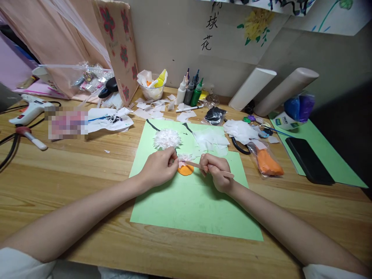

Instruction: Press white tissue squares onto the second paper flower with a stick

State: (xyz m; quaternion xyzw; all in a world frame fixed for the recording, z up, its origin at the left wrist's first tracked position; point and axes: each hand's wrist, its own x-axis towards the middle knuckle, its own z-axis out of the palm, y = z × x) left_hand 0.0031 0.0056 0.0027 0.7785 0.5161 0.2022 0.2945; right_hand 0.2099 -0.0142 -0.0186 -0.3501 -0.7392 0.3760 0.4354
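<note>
My right hand (215,170) grips a flat wooden craft stick (228,174), its tip over an orange clay disc (186,170). Closed in a pinch at the disc's left side, my left hand (161,164) hides whatever its fingertips hold. White-pink ruffled paper (185,157) covers the disc's far part. Beneath both hands lies a light green sheet (192,211). A fluffy white paper flower (167,138) with a dark stem sits on it behind my left hand. Pale tissue squares (211,140) lie behind my right hand.
Paper scraps (154,110), paint bottles (188,93) and a plastic bowl (152,91) stand at the back. Orange clay in a bag (267,162) and a black phone (309,160) lie right. A glue gun (30,110) is at the left.
</note>
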